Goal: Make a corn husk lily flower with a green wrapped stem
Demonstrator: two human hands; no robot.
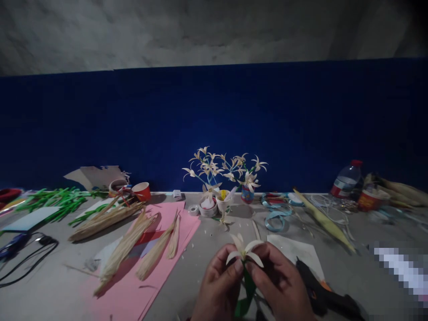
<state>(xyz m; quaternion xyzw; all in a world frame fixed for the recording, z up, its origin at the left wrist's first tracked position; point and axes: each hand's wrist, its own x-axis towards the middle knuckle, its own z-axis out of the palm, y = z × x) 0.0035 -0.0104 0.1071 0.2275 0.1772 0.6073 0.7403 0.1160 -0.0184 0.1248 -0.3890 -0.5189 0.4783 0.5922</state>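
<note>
A cream-white handmade flower (244, 252) with several curved petals sits between my two hands at the front of the table. My left hand (222, 278) pinches its base from the left, thumb just under the petals. From the other side my right hand (279, 278) grips the same base, its thumb close to the left one. Below the petals hangs a green strip (246, 292), partly hidden by the fingers. A black glue gun (323, 287) lies beside my right hand, over the edge of a white sheet (297, 252).
Finished flowers (210, 167) stand in small cups (224, 203) at the back. Dried corn husks (127, 249) lie on pink paper (125, 303) to the left, near green stems (60, 200). Blue ribbon (277, 218), a yellowish husk (326, 223) and a plastic bottle (346, 180) are right.
</note>
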